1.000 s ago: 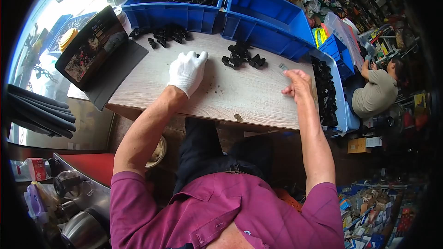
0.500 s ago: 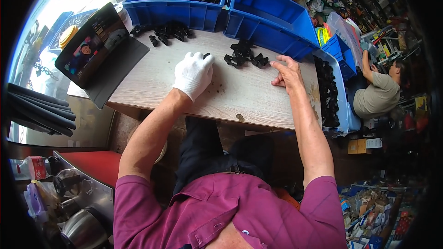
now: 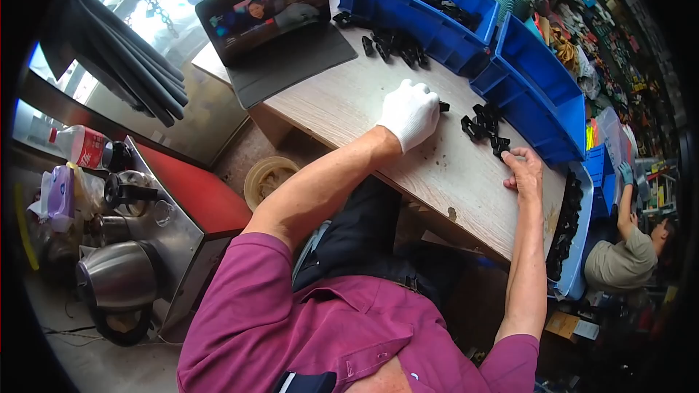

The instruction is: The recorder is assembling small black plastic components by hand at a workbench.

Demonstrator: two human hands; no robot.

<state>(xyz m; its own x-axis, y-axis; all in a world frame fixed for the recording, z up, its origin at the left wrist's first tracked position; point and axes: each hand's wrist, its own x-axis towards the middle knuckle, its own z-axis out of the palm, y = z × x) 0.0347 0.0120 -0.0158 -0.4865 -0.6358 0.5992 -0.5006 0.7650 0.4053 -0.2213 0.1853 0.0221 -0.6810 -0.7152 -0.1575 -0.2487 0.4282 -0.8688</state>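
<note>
Head view: the person sits at a pale wooden desk (image 3: pixel 342 102) that runs diagonally from about 11 o'clock to 4 o'clock in the frame. The left hand (image 3: pixel 410 113), in a white knit glove, lies knuckles-up on the desk just right of centre, fingers curled downward over a small black plastic part (image 3: pixel 443 107) that sticks out at the glove's 3 o'clock edge; how firmly it is gripped cannot be told, since the palm is hidden. The right hand (image 3: pixel 524 172) is bare, resting flat and loosely open on the desk at about 4 o'clock from the glove, its fingertips touching the lower edge of a small cluster of black parts (image 3: pixel 483 128) that lies between the two hands. A second scatter of black parts (image 3: pixel 393 44) sits at 12 o'clock from the glove, just in front of a blue plastic bin (image 3: pixel 415 11) holding more of them. Another blue bin (image 3: pixel 542 94) stands at 2 o'clock, beside the first. At 11 o'clock an open tablet in a dark folio case (image 3: pixel 273 18) stands on the desk, its screen lit. A tray of black parts (image 3: pixel 564 225) hangs off the desk's right end at 4 o'clock. Beyond it another person (image 3: pixel 626 255) sits low, one gloved hand raised
</note>
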